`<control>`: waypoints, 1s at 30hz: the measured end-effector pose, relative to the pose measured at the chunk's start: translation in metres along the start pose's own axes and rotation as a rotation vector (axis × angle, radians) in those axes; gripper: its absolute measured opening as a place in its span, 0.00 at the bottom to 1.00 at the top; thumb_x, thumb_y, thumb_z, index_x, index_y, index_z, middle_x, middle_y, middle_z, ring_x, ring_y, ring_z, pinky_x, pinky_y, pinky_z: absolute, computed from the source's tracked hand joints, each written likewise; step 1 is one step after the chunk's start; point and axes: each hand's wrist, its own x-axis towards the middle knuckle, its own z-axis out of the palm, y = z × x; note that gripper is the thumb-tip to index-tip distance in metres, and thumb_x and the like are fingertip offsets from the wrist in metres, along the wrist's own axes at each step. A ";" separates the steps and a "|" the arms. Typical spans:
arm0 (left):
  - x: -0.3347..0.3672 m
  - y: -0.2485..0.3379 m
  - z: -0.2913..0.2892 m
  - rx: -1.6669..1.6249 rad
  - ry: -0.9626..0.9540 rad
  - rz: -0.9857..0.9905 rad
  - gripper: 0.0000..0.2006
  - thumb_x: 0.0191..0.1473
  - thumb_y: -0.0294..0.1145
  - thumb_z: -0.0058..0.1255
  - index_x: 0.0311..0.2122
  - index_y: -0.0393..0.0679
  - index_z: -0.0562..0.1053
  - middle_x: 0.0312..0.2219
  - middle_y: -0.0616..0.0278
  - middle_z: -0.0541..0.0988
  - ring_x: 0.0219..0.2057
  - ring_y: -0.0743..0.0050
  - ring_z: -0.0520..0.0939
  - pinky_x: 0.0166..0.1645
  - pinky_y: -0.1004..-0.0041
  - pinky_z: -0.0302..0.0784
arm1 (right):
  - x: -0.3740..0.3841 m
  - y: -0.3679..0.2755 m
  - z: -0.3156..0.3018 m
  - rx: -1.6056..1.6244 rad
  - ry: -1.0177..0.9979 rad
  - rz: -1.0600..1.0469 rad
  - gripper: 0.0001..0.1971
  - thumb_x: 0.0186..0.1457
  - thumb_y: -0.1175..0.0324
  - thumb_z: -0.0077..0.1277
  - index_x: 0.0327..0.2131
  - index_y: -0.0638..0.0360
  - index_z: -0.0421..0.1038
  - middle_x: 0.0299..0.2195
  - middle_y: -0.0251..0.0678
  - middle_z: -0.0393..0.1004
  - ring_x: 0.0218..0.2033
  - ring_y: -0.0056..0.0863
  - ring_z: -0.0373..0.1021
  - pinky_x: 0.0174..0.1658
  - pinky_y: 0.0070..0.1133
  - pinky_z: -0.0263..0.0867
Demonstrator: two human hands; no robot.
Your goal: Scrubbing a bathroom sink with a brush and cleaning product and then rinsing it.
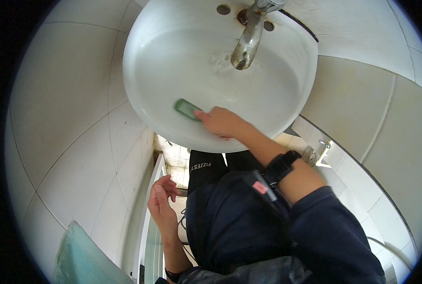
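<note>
My right hand point(222, 122) reaches into a white wash basin point(163, 28) and presses a green scrubbing pad point(187, 109) against the basin's near inner wall. The hand's fingers are closed on the pad's right end. A black band sits on that wrist. My left hand point(162, 199) hangs below the basin beside my dark trousers, fingers loosely apart and holding nothing. A worn metal tap point(248, 40) juts over the bowl from the back.
Pale tiled walls point(69, 118) surround the basin on the left and right. A translucent green sheet point(83, 260) shows at the lower left. A white frame edge point(149, 227) runs down beside my left hand. A metal valve point(322, 149) sits under the basin at the right.
</note>
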 end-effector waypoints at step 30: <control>0.012 0.009 -0.005 0.047 -0.034 0.012 0.18 0.62 0.37 0.33 0.41 0.32 0.71 0.28 0.62 0.74 0.27 0.81 0.71 0.30 0.81 0.63 | 0.042 0.064 -0.083 -0.496 0.602 -0.012 0.26 0.61 0.51 0.30 0.34 0.62 0.73 0.36 0.47 0.74 0.40 0.45 0.71 0.42 0.35 0.67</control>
